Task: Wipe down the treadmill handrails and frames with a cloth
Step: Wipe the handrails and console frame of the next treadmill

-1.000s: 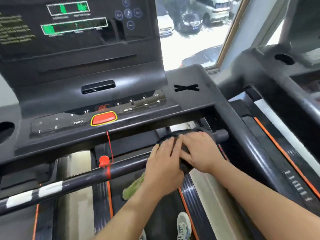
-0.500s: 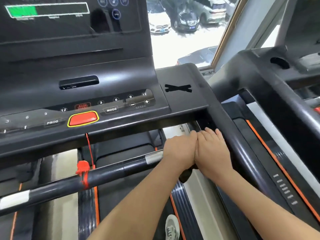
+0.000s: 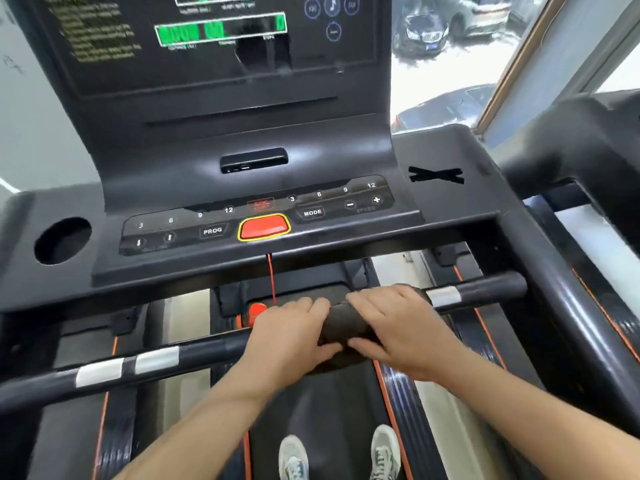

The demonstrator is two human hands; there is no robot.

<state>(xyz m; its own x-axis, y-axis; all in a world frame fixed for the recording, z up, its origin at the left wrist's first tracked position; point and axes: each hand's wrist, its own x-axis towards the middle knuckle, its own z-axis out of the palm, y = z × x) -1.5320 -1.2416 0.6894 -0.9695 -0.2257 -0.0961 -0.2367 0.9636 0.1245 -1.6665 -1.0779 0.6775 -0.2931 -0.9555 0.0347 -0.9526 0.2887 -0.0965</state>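
A dark cloth [image 3: 341, 323] is wrapped over the black front handrail [image 3: 194, 353] of the treadmill, near its middle. My left hand [image 3: 289, 336] grips the cloth and bar from the left. My right hand [image 3: 398, 327] presses on the cloth from the right. The hands sit side by side with the cloth showing between them. The rail carries silver grip bands at the left [image 3: 128, 367] and at the right [image 3: 445, 296]. Its right end meets the black side frame [image 3: 575, 327].
The console [image 3: 263, 202] with a red stop button [image 3: 265, 227] hangs just above the rail. A red safety cord and clip [image 3: 256, 311] dangle beside my left hand. A cup hole [image 3: 62, 240] sits at left. A neighbouring treadmill [image 3: 595, 143] stands right. My shoes [image 3: 294, 457] are on the belt.
Both hands slid with the cloth along the front rail, from its right end back toward the middle. The right silver band is now uncovered. The view swung left.
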